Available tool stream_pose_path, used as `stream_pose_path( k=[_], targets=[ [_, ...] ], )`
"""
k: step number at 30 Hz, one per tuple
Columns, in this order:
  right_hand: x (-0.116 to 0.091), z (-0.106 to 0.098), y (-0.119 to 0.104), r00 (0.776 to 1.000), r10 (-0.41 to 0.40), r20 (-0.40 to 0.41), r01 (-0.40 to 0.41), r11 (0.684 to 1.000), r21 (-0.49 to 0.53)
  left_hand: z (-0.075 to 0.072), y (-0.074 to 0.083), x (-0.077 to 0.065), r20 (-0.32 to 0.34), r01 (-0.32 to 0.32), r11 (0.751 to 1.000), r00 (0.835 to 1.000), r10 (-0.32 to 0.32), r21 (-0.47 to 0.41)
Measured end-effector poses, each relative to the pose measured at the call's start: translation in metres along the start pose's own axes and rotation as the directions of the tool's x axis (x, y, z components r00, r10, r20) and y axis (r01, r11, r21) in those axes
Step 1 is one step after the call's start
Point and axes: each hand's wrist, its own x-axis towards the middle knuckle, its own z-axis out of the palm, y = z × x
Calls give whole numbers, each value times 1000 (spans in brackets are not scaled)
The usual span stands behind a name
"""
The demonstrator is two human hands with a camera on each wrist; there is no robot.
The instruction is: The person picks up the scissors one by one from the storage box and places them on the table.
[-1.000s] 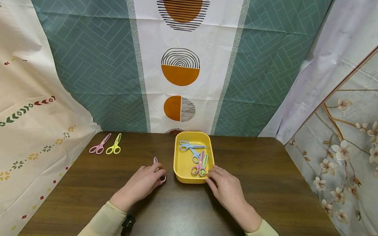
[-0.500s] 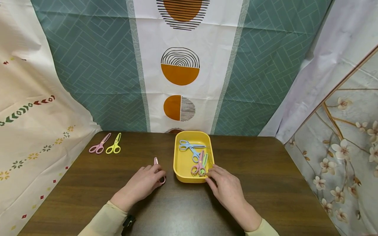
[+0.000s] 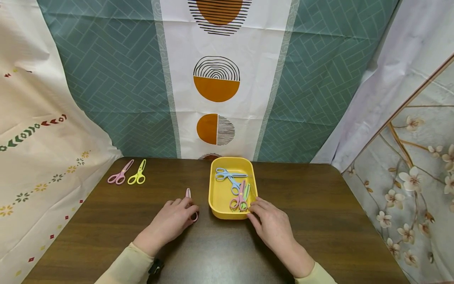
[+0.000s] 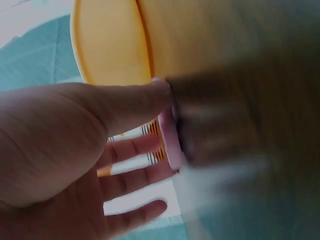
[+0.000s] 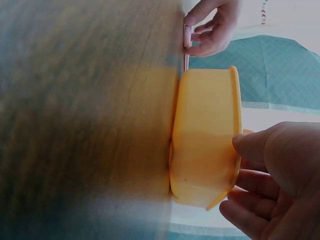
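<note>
My left hand (image 3: 169, 223) pinches pink scissors (image 3: 188, 192) on the tabletop, left of a yellow plastic bin (image 3: 214, 205). In the left wrist view, thumb and fingertips meet the pink scissors (image 4: 172, 142) from both sides; the hand hides much of them in the head view. At the bin's near right corner, my right hand (image 3: 272, 225) holds the rim, its thumb in front. Inside the bin lie blue scissors (image 3: 232, 181), pink scissors (image 3: 241, 195) and partly covered green scissors (image 3: 247, 190).
Pink scissors (image 3: 121, 173) and yellow scissors (image 3: 138, 173) lie side by side at the back left of the brown wooden table (image 3: 312, 205). A patterned curtain (image 3: 142, 79) hangs behind the table's far edge, with more cloth on both sides.
Almost nothing differs. The left hand stays on the pink scissors, which have turned very slightly; the right hand stays on the bin. The whole head view has shifted a little.
</note>
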Motion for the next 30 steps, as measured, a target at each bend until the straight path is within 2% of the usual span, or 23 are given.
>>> stream_pose_path(
  k=[5, 10, 17, 30],
  targets=[
    [1, 0, 0, 1000, 0, 1, 0, 1000, -3, -3, 19, -4, -17, 107, 990, 994, -106, 95],
    [1, 1, 1, 1000, -7, -6, 7, 1000, -8, -5, 38, -8, -39, 156, 974, 988, -152, 164],
    [0, 2, 1, 1000, -1, -2, 1, 1000, -18, -5, 50, -10, -38, 179, 963, 984, -175, 202],
    [-1, 1, 0, 1000, 4, 4, -4, 1000, -15, 0, 55, -11, -54, 183, 953, 983, -175, 242]
  ],
)
